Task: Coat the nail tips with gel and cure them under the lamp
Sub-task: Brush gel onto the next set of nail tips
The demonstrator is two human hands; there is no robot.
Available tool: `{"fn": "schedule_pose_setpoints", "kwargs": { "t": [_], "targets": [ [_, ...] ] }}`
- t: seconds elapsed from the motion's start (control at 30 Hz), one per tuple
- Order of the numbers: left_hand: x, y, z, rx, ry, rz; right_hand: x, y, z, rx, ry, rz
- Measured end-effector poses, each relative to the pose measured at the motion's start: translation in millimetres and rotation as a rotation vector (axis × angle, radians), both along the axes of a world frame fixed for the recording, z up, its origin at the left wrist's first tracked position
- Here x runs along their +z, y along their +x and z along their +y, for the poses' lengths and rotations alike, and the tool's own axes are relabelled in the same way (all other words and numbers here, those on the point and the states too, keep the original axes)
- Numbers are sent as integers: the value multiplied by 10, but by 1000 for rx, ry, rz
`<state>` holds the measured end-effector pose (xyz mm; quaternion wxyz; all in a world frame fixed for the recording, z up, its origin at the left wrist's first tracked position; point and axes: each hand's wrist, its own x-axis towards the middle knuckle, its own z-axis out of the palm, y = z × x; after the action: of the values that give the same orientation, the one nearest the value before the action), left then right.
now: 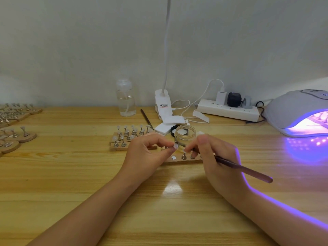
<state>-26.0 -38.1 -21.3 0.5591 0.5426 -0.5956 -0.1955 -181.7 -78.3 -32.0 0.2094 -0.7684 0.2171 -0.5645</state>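
My left hand point(147, 151) pinches a small clear nail tip point(175, 145) on its metal holder, lifted just above a wooden strip point(179, 161). My right hand point(214, 157) grips a brown-handled brush point(248, 170) whose bristle end meets the nail tip. An open clear gel jar point(185, 136) stands right behind my fingers. On the strip, a bare magnet disc point(173, 158) and two metal holders point(183, 156) show. The curing lamp point(298, 112) at the right edge glows violet, with a stand partly visible inside.
A wooden stand with several nail tips point(131, 137) sits behind my left hand. More stands point(16, 134) lie at the far left. A water bottle point(125, 98), desk-lamp clamp point(162, 105), power strip point(229, 110), white pads point(166, 126), black lid point(173, 131) and a second brush point(147, 118) line the back.
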Motion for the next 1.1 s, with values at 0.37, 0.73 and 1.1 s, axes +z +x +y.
{"fn": "schedule_pose_setpoints", "kwargs": {
  "t": [0.37, 0.73, 1.1],
  "targets": [
    [-11, 12, -11, 21, -40, -23, -23, 4, 10, 57, 39, -43],
    [-19, 10, -17, 28, -11, -26, -7, 11, 6, -13, -18, 2],
    [-11, 7, -10, 18, 4, -22, 6, 17, 10, -47, -5, 42]
  ]
}}
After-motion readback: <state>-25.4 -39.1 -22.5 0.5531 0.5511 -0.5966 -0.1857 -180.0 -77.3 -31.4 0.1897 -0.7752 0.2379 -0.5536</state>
